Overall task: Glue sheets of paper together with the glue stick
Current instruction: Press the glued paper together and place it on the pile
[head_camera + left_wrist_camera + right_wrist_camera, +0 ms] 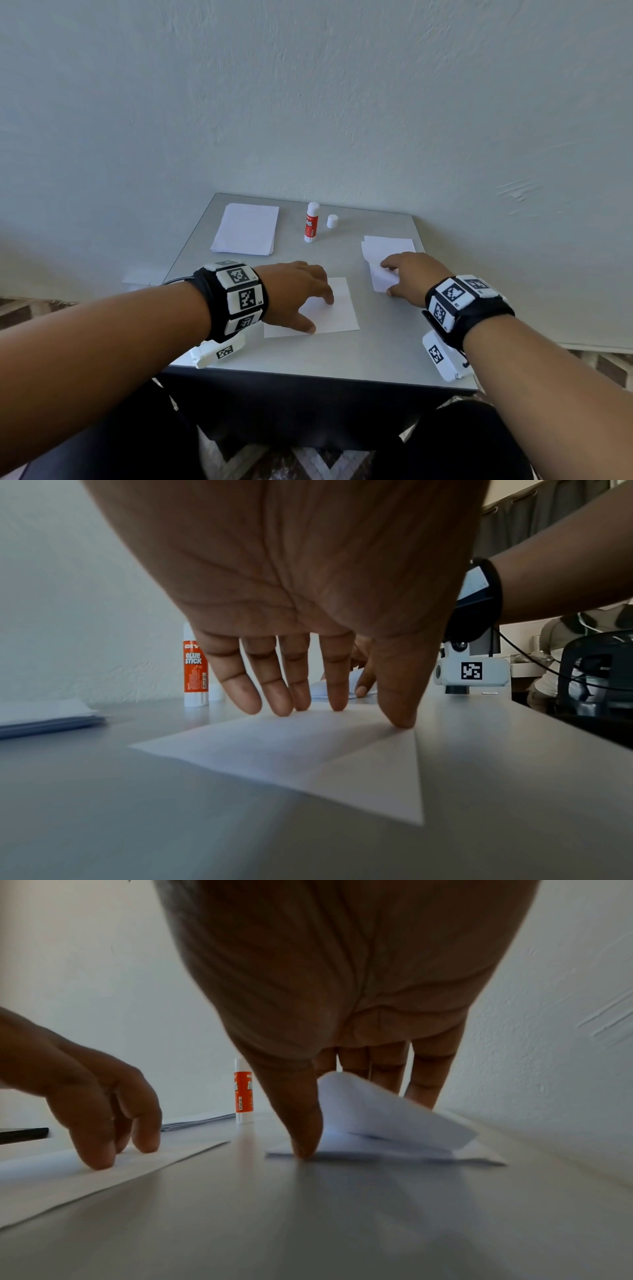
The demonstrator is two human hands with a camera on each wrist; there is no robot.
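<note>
A single white sheet (342, 308) (274, 750) lies flat at the table's middle. My left hand (318, 315) (342, 718) rests on it with straight fingers and thumb pressing down. Over a small pile of white sheets (387, 246) on the right, my right hand (387, 277) (356, 1118) pinches the top sheet (383, 1112), which curls up between thumb and fingers. The orange and white glue stick (311, 222) (195, 669) (244, 1093) stands upright and uncapped at the back. Its white cap (332, 221) stands just to its right.
A thicker stack of white paper (246, 228) (44, 718) lies at the back left of the small grey table (342, 359). The wall rises right behind the table. Some white paper (144, 275) lies beyond the table's left edge.
</note>
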